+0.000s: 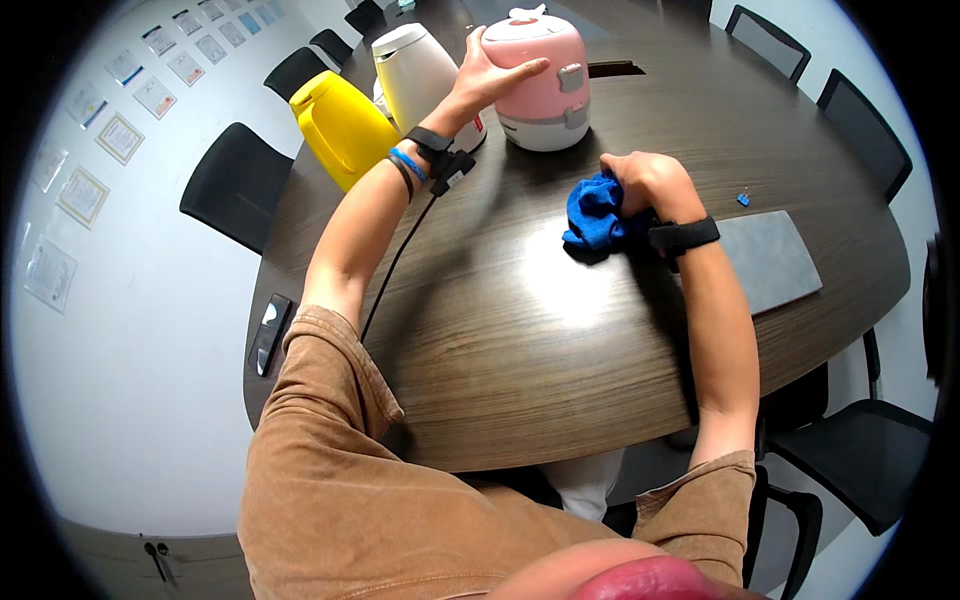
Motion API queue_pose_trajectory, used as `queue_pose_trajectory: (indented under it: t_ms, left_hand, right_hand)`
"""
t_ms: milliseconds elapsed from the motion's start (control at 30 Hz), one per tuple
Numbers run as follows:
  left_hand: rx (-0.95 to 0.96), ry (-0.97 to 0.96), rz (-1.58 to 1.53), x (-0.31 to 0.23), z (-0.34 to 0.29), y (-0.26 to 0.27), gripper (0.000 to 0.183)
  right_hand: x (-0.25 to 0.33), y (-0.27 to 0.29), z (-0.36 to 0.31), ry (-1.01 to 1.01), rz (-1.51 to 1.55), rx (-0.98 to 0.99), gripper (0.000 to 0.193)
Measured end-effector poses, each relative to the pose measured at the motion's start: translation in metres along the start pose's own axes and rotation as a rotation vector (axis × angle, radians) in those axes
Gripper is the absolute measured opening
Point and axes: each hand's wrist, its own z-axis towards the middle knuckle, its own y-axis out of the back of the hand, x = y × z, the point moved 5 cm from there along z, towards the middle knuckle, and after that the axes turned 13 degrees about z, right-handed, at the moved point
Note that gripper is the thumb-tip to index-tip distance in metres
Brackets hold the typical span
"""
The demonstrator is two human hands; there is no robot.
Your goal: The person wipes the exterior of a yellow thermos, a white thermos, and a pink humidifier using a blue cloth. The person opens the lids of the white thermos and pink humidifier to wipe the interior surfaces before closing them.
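Note:
A small pink-and-white rice cooker (540,85) with a side latch stands upright at the far middle of the table. My left hand (488,75) lies against its left side, thumb stretched across the front and fingers spread toward the lid. Bunched under my right hand (650,183) is a blue cloth (594,212), pressed near the tabletop right of centre. The fingers of that hand curl into the cloth and are partly hidden.
A white kettle (415,75) and a yellow jug (340,125) stand left of the cooker. On the dark wooden table (480,400) lie a grey flat panel (768,262), a small blue item (743,199) and a black phone-like object (270,335). A cable (398,262) hangs from my left wrist. Black chairs (235,180) surround the table.

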Motion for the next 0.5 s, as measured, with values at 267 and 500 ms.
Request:
queue_pose_trajectory:
  t_ms: [267,500]
  left_hand:
    - [0.124,-0.034,0.031,-0.032,-0.075,0.046,0.127]
    - [0.377,-0.097,-0.107,-0.052,-0.159,0.122,0.134]
  right_hand:
    - [0.006,0.011,0.002,-0.097,-0.039,0.118,0.05]
    - [0.019,0.019,0.011,-0.317,-0.02,0.354,0.066]
